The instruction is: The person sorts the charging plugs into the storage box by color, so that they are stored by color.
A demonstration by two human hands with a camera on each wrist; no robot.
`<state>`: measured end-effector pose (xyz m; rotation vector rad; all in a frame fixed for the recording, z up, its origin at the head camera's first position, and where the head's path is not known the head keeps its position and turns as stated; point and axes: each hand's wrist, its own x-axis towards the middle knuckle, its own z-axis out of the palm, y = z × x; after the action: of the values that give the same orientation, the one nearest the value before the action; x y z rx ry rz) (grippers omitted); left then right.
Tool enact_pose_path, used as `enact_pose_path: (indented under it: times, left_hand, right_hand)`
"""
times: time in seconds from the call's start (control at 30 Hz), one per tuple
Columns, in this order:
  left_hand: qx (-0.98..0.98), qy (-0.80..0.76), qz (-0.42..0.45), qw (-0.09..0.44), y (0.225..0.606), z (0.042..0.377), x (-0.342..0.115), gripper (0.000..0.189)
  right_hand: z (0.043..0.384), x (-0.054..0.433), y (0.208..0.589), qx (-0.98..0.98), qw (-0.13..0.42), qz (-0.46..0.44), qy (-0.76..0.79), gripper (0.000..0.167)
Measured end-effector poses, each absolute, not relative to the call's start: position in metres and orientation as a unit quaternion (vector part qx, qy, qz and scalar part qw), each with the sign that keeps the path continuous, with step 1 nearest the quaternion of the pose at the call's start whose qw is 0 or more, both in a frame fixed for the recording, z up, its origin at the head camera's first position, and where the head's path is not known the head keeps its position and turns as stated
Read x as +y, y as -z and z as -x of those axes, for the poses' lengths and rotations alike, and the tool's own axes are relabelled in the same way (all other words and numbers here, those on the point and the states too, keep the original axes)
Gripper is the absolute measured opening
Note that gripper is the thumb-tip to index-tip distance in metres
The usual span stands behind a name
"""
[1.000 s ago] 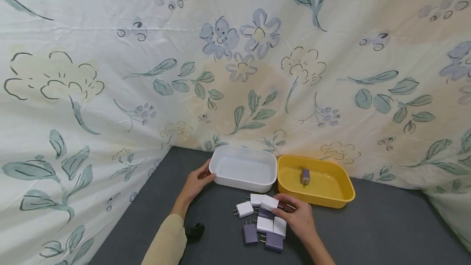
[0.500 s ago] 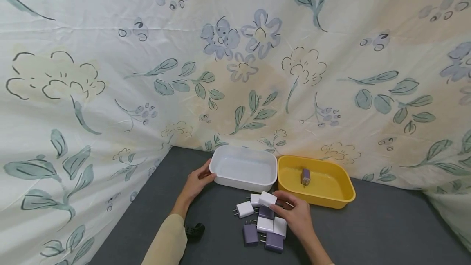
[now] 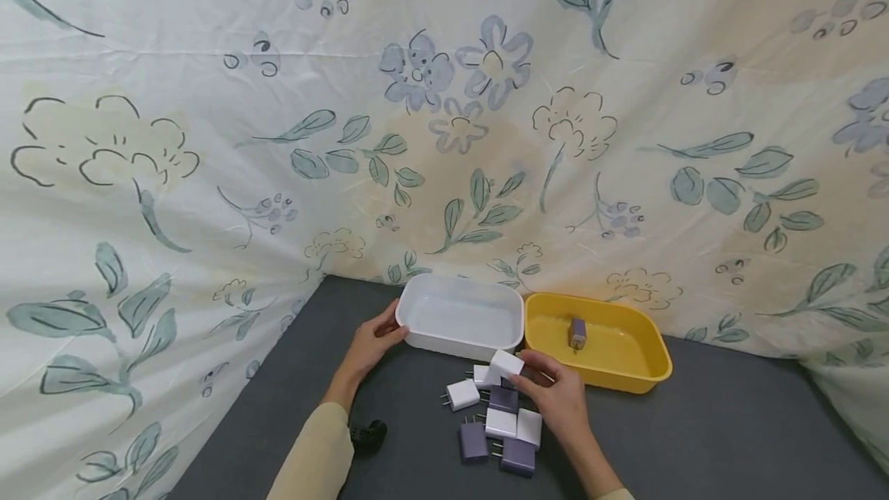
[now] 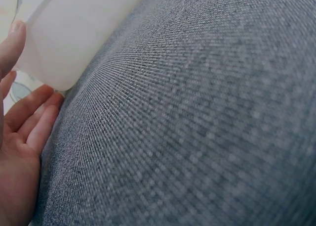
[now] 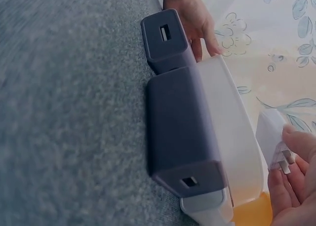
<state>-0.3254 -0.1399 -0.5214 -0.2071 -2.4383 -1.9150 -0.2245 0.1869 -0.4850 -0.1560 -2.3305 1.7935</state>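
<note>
Held white charger (image 3: 506, 363) has shifted up and away from the cluster, toward the white tub (image 3: 454, 346), since half a second ago; right hand (image 3: 559, 392) moved with it. Left hand (image 3: 371, 346) unchanged at the tub's left end.

Head view: right thumb and fingers pinch the white charger above the cluster. Below, on the dark table (image 3: 694, 423): four other white chargers (image 3: 501, 423) and three purple chargers (image 3: 474, 442), mostly touching, some overlapping. Yellow tub (image 3: 625, 380) just beside the white one, single purple plug (image 3: 578, 332) inside. Floral cloth behind.

Left wrist view: fingers extended, apart from the thumb, fingertips against the tub's lower corner; resting contact.

Right wrist view: same pinch, metal prongs (image 5: 284, 165) bared toward the fingers. Two purple chargers nearest the lens, USB ports showing; left hand beyond, at the white tub.
</note>
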Motion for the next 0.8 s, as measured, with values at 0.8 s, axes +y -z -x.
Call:
enact_pose_path:
  times: [0.8]
  left_hand:
    - [-0.779, 0.623, 0.068, 0.017, 0.525, 0.329, -0.14, 0.076]
  right_hand:
    - [0.242, 0.181, 0.47, -0.787, 0.125, 0.037, -0.603, 0.042]
